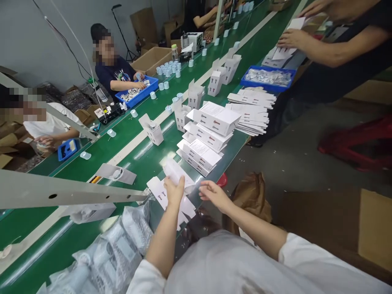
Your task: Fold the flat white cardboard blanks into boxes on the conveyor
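My left hand (175, 191) grips a white printed carton (179, 172) at the near edge of the green bench, with its thumb on top. Under it lies a flat, unfolded carton (159, 192) with small printed pictures and cut flaps. My right hand (216, 197) is off to the right of the carton, fingers stretched and apart, with nothing in it. Just beyond my hands rises a stack of folded cartons (200, 154). Flat carton blanks (251, 118) lie in a pile behind that stack.
Bubble-wrapped items (122, 241) crowd the bench at lower left, beside a metal beam (70, 190). Opened cartons (152, 130) stand along the green conveyor (122, 141), with small cups (167, 70) farther off. A blue tray (269, 78) sits near a co-worker's arms (324, 51).
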Action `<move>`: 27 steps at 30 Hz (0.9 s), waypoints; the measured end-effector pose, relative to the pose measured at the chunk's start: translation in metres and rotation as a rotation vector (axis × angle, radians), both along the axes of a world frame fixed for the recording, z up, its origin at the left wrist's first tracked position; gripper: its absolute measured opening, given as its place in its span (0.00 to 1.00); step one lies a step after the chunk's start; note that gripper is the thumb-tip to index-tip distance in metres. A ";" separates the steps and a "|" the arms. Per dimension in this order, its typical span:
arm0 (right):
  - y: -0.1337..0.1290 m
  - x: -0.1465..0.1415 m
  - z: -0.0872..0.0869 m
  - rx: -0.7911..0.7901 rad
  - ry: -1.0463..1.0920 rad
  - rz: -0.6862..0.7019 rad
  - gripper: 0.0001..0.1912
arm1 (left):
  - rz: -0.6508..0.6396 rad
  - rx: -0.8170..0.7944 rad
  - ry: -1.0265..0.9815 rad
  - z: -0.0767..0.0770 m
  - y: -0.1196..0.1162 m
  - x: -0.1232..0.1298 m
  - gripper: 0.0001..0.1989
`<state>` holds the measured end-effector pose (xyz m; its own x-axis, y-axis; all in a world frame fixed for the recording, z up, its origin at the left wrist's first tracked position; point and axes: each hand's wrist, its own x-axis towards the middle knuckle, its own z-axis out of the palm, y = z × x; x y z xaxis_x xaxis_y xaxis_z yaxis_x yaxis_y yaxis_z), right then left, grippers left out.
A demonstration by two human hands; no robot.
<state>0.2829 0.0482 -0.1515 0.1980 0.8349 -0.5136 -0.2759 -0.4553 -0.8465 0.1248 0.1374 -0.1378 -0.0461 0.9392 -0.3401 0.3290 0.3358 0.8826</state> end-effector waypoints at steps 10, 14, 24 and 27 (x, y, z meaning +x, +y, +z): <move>0.031 0.037 -0.039 -0.265 0.120 -0.048 0.10 | -0.069 0.065 0.205 -0.039 0.001 0.035 0.20; 0.010 0.014 -0.047 -0.344 0.074 0.233 0.06 | -0.222 0.053 0.391 -0.047 -0.076 -0.056 0.31; 0.022 -0.047 -0.073 -0.213 -0.437 0.779 0.07 | -0.270 0.024 0.385 -0.076 -0.167 -0.107 0.05; 0.030 -0.055 -0.073 -0.157 -0.520 0.849 0.12 | -0.202 0.034 0.419 -0.073 -0.166 -0.110 0.13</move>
<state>0.2284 0.0782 -0.2249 -0.2006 0.7339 -0.6490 0.5779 -0.4463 -0.6832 0.0152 -0.0291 -0.2111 0.0120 0.9537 -0.3004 0.7155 0.2017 0.6688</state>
